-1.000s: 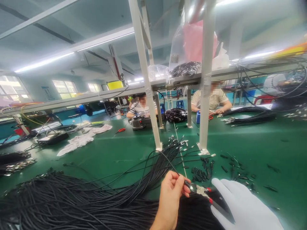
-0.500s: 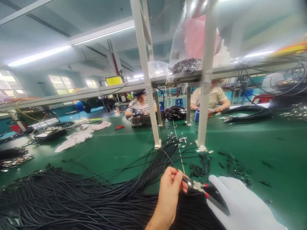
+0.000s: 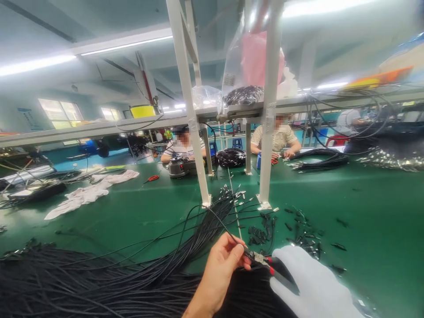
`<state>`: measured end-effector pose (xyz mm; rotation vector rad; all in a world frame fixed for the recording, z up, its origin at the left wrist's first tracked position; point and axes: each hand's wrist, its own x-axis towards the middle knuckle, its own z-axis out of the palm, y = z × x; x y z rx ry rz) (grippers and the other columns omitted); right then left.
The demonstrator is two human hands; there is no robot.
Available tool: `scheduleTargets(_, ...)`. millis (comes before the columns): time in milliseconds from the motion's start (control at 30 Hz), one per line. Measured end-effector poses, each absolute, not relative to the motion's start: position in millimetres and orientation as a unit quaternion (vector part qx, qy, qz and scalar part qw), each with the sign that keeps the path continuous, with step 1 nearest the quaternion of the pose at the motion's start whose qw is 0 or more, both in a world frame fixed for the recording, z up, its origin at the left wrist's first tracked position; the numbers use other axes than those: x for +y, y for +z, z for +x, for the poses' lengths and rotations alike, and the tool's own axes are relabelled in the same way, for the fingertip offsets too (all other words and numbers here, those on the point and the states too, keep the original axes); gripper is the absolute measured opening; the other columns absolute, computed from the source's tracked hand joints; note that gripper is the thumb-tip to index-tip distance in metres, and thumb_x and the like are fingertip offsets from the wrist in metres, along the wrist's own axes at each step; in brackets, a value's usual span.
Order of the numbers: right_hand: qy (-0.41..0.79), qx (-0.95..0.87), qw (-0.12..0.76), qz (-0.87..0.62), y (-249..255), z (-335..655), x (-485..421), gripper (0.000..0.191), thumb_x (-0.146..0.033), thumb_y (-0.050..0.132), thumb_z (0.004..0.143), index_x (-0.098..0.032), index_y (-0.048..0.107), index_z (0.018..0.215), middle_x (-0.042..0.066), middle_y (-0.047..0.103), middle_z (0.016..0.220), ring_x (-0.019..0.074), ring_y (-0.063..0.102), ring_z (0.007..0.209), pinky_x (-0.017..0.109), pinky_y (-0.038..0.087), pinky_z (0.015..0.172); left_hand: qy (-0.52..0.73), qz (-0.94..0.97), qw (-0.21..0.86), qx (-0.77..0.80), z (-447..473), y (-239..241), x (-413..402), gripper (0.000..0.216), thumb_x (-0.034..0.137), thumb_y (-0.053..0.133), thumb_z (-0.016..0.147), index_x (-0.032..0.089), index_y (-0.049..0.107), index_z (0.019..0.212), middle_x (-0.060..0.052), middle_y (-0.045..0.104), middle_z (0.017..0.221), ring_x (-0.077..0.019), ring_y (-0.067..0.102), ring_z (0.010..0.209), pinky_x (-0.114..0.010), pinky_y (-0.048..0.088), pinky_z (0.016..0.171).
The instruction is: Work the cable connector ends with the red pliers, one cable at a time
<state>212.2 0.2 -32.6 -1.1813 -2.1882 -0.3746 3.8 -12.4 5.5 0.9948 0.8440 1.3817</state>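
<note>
My bare left hand (image 3: 222,265) pinches a black cable (image 3: 217,217) near its end, thumb over the fingers. In a white glove, my right hand (image 3: 308,280) is wrapped round pliers (image 3: 281,274) with black and red handles. The metal jaws meet the cable end just right of my left fingertips; the exact contact is too small to make out. Below and left of my hands spreads a thick heap of black cables (image 3: 99,282). A bundle of them runs away from me, with shiny connector ends (image 3: 228,193) at the far side.
Small black pieces (image 3: 258,234) lie scattered on the green table (image 3: 149,212) to the right. Two metal posts (image 3: 199,163) of a raised shelf stand ahead. White cloths (image 3: 89,194) lie at left. Two people (image 3: 278,139) sit across the table, near a coiled cable bundle (image 3: 231,157).
The whole scene has shifted left in view as the head turned right. The pliers' jaws now sit closer to my left fingertips, over the cable end. Both hands keep their grip.
</note>
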Motion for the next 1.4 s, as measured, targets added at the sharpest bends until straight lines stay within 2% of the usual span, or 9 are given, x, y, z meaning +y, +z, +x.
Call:
scheduleTargets(133,-0.143,-0.821,0.313,-0.455,-30,211,-1,0.012,-0.037,0.064,0.082,-0.026,0.061,0.088,-0.001,0.066,0.078,0.0175,0.066,0.068,0.027,0.048,0.055,0.59,0.433,0.582,0.354,6,3,-12,0.038,0.044,0.083,0.072,0.015,0.063,0.087,0.0,0.063,0.078,-0.0125,0.062,0.065,-0.029,0.053,0.065)
scheduleTargets(300,-0.227,-0.796,0.352,-0.437,-29,209,-3,0.018,-0.041,0.058,0.086,-0.024,0.054,0.079,0.001,0.059,0.07,0.0197,0.059,0.062,0.029,0.042,0.052,0.591,0.447,0.555,0.378,6,4,-13,0.038,0.046,0.082,0.073,0.015,0.064,0.086,0.0,0.063,0.076,-0.0121,0.061,0.064,-0.027,0.053,0.065)
scheduleTargets(533,-0.267,-0.784,0.371,-0.419,-23,204,-1,0.023,-0.041,0.045,0.094,-0.02,0.054,0.092,0.006,0.059,0.079,0.0231,0.057,0.069,0.033,0.042,0.061,0.611,0.431,0.522,0.41,12,3,-13,0.042,0.051,0.083,0.068,0.016,0.062,0.078,0.002,0.06,0.068,-0.0114,0.058,0.06,-0.025,0.051,0.058)
scheduleTargets(733,-0.325,-0.765,0.346,-0.435,-27,203,-4,0.032,-0.046,0.037,0.097,-0.021,0.054,0.086,0.005,0.058,0.072,0.022,0.056,0.063,0.031,0.036,0.056,0.609,0.437,0.502,0.431,12,4,-14,0.043,0.053,0.082,0.068,0.016,0.062,0.077,0.003,0.06,0.066,-0.0114,0.058,0.059,-0.024,0.05,0.056)
scheduleTargets(833,-0.325,-0.773,0.312,-0.446,-26,203,-6,0.029,-0.044,0.042,0.095,-0.021,0.054,0.082,0.005,0.057,0.07,0.0222,0.055,0.062,0.032,0.033,0.055,0.606,0.445,0.497,0.433,12,6,-15,0.04,0.051,0.08,0.071,0.016,0.061,0.077,0.003,0.06,0.065,-0.0111,0.058,0.058,-0.024,0.05,0.056)
scheduleTargets(900,-0.324,-0.781,0.294,-0.446,-23,203,-6,0.027,-0.043,0.045,0.094,-0.019,0.056,0.088,0.006,0.058,0.074,0.0234,0.055,0.066,0.033,0.035,0.059,0.608,0.443,0.494,0.437,12,6,-15,0.04,0.05,0.08,0.071,0.017,0.06,0.076,0.003,0.059,0.065,-0.0107,0.058,0.057,-0.023,0.05,0.055)
scheduleTargets(1033,-0.347,-0.775,0.288,-0.442,-20,204,-5,0.035,-0.039,0.039,0.095,-0.012,0.059,0.106,0.013,0.061,0.087,0.0262,0.054,0.076,0.036,0.038,0.066,0.609,0.436,0.491,0.445,14,3,-14,0.04,0.051,0.08,0.07,0.017,0.059,0.075,0.004,0.058,0.065,-0.0106,0.058,0.056,-0.023,0.048,0.052)
scheduleTargets(1233,-0.322,-0.788,0.274,-0.448,-28,206,-2,0.017,-0.036,0.055,0.088,-0.02,0.058,0.086,0.007,0.058,0.076,0.0233,0.052,0.071,0.032,0.033,0.062,0.608,0.444,0.478,0.453,16,0,-15,0.036,0.048,0.078,0.074,0.017,0.059,0.076,0.004,0.058,0.065,-0.0108,0.058,0.056,-0.023,0.048,0.052)
scheduleTargets(1400,-0.31,-0.784,0.288,-0.455,-31,211,2,0.01,-0.03,0.053,0.087,-0.022,0.056,0.081,0.004,0.059,0.073,0.0215,0.053,0.065,0.031,0.029,0.059,0.606,0.461,0.487,0.429,16,6,-18,0.031,0.045,0.073,0.08,0.017,0.06,0.08,0.002,0.061,0.067,-0.0125,0.06,0.06,-0.025,0.051,0.059)
